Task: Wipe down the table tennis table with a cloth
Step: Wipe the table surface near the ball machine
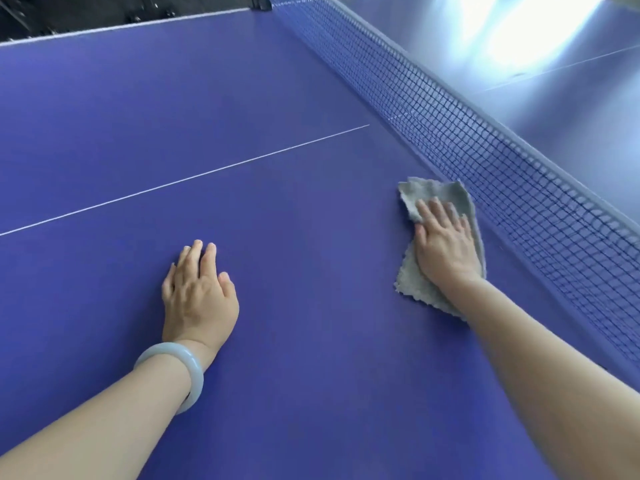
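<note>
Cloth (437, 195) mid hidden under R hand (444, 245); net (519, 188) cropped.

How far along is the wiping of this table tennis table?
Done: nothing proves it; the table shows no wet trail. In hand: the right hand presses the grey cloth flat beside the net, while the left hand rests open on the table. Left: unclear; no hand or cloth is on the half beyond the net.
</note>
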Motion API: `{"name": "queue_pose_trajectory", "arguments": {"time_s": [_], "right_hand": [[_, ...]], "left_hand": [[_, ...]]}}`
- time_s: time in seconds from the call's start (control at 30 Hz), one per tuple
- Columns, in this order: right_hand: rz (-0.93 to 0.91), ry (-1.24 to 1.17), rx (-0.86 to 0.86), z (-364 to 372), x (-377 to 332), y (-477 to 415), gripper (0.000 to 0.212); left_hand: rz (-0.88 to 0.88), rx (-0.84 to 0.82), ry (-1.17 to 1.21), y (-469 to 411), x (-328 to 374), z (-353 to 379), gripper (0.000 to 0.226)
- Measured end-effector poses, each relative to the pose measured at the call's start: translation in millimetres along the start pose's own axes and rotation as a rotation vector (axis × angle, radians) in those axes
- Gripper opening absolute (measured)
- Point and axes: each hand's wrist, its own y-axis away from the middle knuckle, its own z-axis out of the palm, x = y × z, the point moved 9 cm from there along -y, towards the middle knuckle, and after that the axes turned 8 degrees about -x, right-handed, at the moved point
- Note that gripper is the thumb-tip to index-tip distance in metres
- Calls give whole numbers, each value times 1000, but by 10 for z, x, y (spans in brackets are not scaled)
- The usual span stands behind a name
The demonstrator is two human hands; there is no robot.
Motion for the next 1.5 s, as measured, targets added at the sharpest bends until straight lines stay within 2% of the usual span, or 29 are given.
{"name": "queue_pose_trajectory", "arguments": {"time_s": [0.07,0.13,0.2,0.27,0.3,0.37,0.4,0.43,0.5,0.6,0.67,0.7,0.77,0.83,0.9,0.97,1.0,1.07,1.17,1.23,1.33,1.4,1.5], "right_hand": [[280,-25,28,-68,355,159,55],[300,-13,39,109,15,455,57],[55,-40,49,409,-819,869,60],[-357,-86,19,766,-1782,1522,58],[-561,-57,-64,924,-2154,1902,56],[-802,-75,-184,958,-2305,2337,54],[-809,-89,-174,853,-2116,2321,54],[-732,-80,-144,716,-1821,2206,53],[-461,-14,-51,444,-1004,1889,54],[29,21,-6,90,280,1712,56],[239,-18,3,32,557,1874,57],[277,-22,22,69,475,1994,58],[166,-42,57,269,-82,2299,60],[-181,-39,40,595,-997,2824,61],[-528,-34,-71,890,-1695,3487,59],[-712,-55,-161,904,-1730,3702,57],[-721,-56,-164,823,-1551,3611,56],[-582,-31,-130,596,-945,3253,55],[-152,14,-35,174,312,2689,55],[108,5,-27,0,923,2576,55],[339,-59,16,83,982,2727,56],[236,-53,41,330,392,2946,57],[-271,-4,-35,753,-839,3455,57]], "left_hand": [[21,-1,55,-19,-27,-7,50],[44,10,145,-16,-60,-25,46],[68,9,269,-4,-80,-55,42],[55,-6,439,27,-147,-93,42],[26,-4,528,73,-195,-111,42],[22,-12,579,259,-202,-122,43],[84,-22,513,417,-133,-124,43],[175,-36,418,601,-47,-107,43],[329,-60,273,1033,62,-34,44],[402,-88,138,1628,154,104,49],[427,-72,-3,1902,271,179,52],[428,-59,-33,1951,302,205,51],[401,-69,44,1926,288,213,46],[352,-111,211,1870,196,187,50],[297,-128,360,1871,99,142,51],[283,-117,416,1901,61,86,49],[292,-106,414,1909,56,63,48],[305,-95,403,1899,38,61,47],[275,-93,416,1930,8,83,47],[309,-97,331,2063,59,108,45],[413,-98,112,2398,200,205,45],[432,-103,45,2491,245,243,46],[404,-130,47,2443,249,242,45]]}}
